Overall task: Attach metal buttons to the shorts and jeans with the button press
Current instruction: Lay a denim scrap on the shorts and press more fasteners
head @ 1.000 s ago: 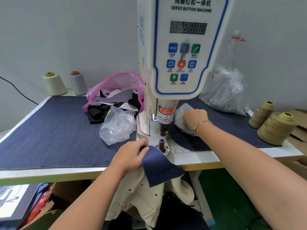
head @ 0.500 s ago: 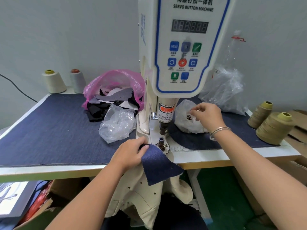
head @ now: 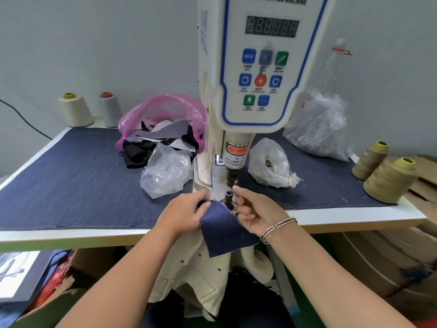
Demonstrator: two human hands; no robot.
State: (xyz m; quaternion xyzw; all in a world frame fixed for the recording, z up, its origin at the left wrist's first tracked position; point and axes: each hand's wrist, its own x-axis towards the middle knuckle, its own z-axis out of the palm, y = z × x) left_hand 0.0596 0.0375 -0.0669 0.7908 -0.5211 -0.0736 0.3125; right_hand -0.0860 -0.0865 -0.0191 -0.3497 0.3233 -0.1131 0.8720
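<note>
A small swatch of dark blue denim with a frayed, pale-stitched edge [head: 224, 229] hangs over the front of the white table [head: 354, 215], its top corner lying just beside the short black cylindrical lower die [head: 228, 194] of the cream and white servo button machine [head: 248, 91]; the left hand [head: 183, 213] pinches the swatch's upper left edge between thumb and curled fingers; the right hand [head: 256, 213], a thin braided bracelet at its wrist, sits on the other side of the die with fingers curled and fingertips drawn together right at the die, whether they grasp a button cannot be told; above the die the machine's dark steel punch [head: 231, 177] hangs under a red warning label; a sheet of dark blue denim cloth [head: 82, 176] covers most of the tabletop; behind the left hand lie a crumpled clear plastic bag [head: 165, 172] and a pink plastic bag of grey and black fabric scraps [head: 160, 124]; right of the punch sits a knotted clear bag holding small brass-coloured metal buttons [head: 269, 163], with a larger crinkled clear bag [head: 319, 126] behind it; two olive thread cones [head: 387, 179] stand at the right edge, a cream cone and a grey cone [head: 76, 110] at the back left; cream fabric with small round rivets [head: 196, 275] droops beneath the table front
</note>
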